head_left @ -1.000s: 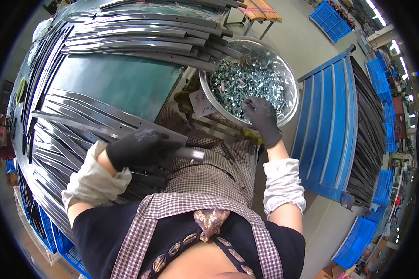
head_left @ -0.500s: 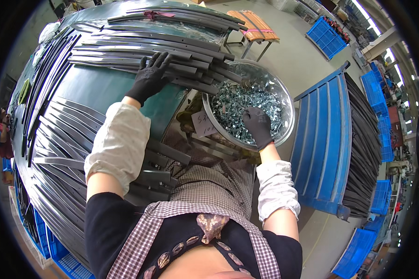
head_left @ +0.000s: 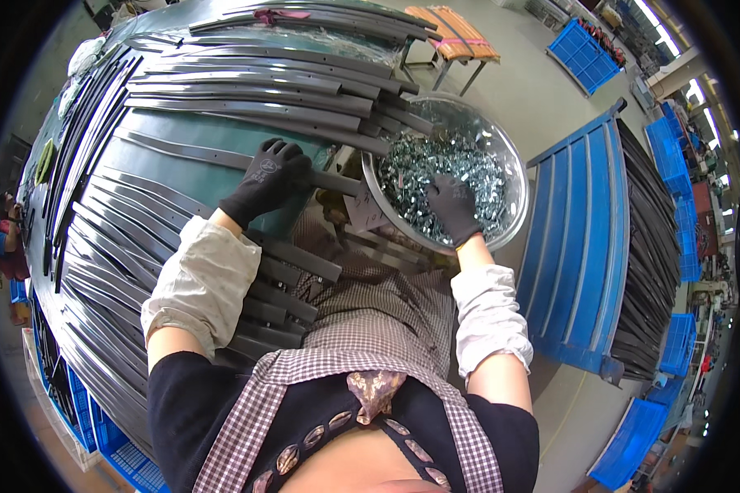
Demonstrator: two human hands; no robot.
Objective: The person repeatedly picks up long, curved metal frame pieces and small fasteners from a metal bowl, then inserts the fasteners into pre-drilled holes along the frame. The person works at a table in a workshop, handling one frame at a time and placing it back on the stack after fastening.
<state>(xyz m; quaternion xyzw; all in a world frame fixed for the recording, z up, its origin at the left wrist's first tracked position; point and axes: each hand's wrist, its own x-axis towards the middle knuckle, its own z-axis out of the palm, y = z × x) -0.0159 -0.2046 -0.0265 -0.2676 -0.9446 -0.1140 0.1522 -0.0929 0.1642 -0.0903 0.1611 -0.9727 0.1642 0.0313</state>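
Note:
My left hand [head_left: 273, 172], in a black glove, is closed around a long dark strip [head_left: 189, 152] lying across the green tabletop [head_left: 152, 131]. The strip's right end sticks out past the table edge toward a clear round bowl [head_left: 514, 152]. Inside the bowl is a heap of small shiny metal pieces [head_left: 469, 164]. My right hand [head_left: 452, 204], also gloved in black, is over the heap with its fingers curled in against the pieces. What those fingertips hold, if anything, is hidden.
Stacked dark strips [head_left: 247, 82] lie beyond my left hand, and more strips [head_left: 115, 246] cover the near left. A blue metal rack [head_left: 571, 246] full of dark strips stands at the right. Behind the bowl is a wooden-topped stool [head_left: 452, 33]. A person [head_left: 8, 234] shows at the far left.
My left hand has come off the far stack toward me, and a single strip now lies in its grasp, apart from the stack. My right hand stays in the bowl, its fingers slightly shifted.

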